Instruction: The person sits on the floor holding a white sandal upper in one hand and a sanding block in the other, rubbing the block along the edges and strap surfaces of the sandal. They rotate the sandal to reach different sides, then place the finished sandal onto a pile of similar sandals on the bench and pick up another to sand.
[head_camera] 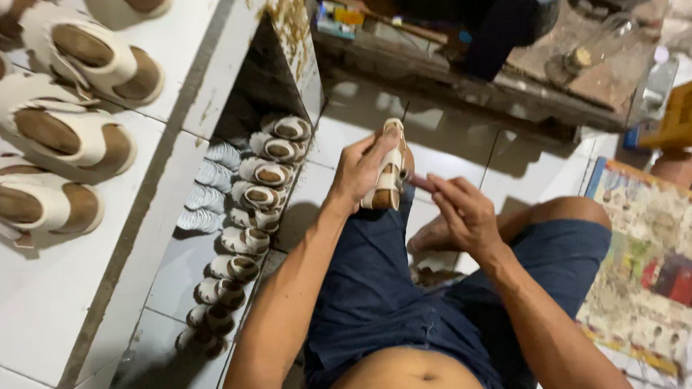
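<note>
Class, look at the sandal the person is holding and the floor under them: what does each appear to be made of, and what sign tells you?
Sandal: cream straps with a smooth, faintly shiny look, probably synthetic leather; the tan footbed looks matte, perhaps suede-like lining.
Floor: white glazed tile, probably ceramic, judging by its grout lines and glossy reflections.

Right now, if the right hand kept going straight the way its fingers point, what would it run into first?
The right hand points up-left, pinching a small dark tool. The first thing in its line is probably the cream-strapped, tan-soled sandal gripped by the left hand; the tool tip already seems to touch it.
</note>
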A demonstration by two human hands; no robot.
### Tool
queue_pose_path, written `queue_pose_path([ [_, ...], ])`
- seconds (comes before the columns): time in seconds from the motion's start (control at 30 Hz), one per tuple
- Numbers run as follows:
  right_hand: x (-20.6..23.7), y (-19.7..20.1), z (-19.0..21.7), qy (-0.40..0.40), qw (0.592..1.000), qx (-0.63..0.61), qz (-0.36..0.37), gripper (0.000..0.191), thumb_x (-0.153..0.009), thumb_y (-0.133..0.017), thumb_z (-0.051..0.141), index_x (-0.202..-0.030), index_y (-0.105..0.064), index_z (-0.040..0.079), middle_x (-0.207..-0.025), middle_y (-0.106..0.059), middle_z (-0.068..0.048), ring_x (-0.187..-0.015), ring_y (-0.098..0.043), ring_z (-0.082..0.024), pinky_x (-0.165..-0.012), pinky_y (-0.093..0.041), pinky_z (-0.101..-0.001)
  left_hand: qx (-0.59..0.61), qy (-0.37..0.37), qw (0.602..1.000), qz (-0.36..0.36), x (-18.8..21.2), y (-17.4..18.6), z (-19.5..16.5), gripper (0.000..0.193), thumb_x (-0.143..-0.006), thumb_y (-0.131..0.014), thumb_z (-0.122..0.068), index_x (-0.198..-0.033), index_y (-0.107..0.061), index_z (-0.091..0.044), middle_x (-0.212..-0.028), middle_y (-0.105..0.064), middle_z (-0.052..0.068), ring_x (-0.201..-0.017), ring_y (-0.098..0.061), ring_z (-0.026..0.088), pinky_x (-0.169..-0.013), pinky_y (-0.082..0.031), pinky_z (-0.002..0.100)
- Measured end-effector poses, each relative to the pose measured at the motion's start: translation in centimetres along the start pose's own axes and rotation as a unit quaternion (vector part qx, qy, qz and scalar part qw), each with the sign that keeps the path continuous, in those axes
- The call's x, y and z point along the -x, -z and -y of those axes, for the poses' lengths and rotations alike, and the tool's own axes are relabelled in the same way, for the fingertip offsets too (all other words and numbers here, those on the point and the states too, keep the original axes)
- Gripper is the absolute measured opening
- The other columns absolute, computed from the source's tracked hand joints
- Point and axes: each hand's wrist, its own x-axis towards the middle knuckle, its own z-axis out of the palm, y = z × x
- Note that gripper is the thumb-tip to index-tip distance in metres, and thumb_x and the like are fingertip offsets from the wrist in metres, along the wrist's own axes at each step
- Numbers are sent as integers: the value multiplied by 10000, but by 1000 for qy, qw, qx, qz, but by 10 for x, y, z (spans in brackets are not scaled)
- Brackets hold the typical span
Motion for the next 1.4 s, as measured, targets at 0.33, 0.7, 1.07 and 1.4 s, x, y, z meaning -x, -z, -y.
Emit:
queue_pose_path([
  [0.33, 20, -3, -1, -3, 1000, -9, -1, 344, -983, -670, 36, -1327, -669, 41, -944, -668, -102, -793, -654, -231, -732, -528, -325, 50, 36, 998, 8, -5, 1, 6, 385, -931, -675, -400, -1067, -723, -44, -775, -653, -5, -624, -622, 77, -534, -519, 240],
  [0.7, 24, -4, 9, -14, 1000, -15, -12, 336, -974, -662, 12, -1310, -667, 5, -948, -658, -109, -810, -648, -217, -740, -536, -316, 9, 17, 1000, 11, -3, -8, 12, 463, -969, -681, -434, -1103, -726, 6, -774, -638, 15, -622, -598, 86, -519, -496, 241],
  [1.07, 30, -8, 6, -8, 998, -24, -49, 310, -999, -656, 2, -1309, -664, 5, -970, -669, -110, -837, -659, -224, -754, -519, -335, 23, 24, 999, 6, -5, -11, 11, 459, -931, -696, -426, -1133, -729, -16, -781, -640, 10, -622, -604, 92, -522, -520, 258],
  [1.4, 29, 8, 3, -29, 997, -73, -17, 325, -1004, -636, 9, -1326, -677, 34, -911, -646, -93, -848, -628, -221, -790, -520, -322, -22, 11, 999, 26, -2, -14, 11, 465, -1007, -618, -450, -1075, -720, -1, -800, -670, 33, -636, -607, 88, -541, -514, 253],
])
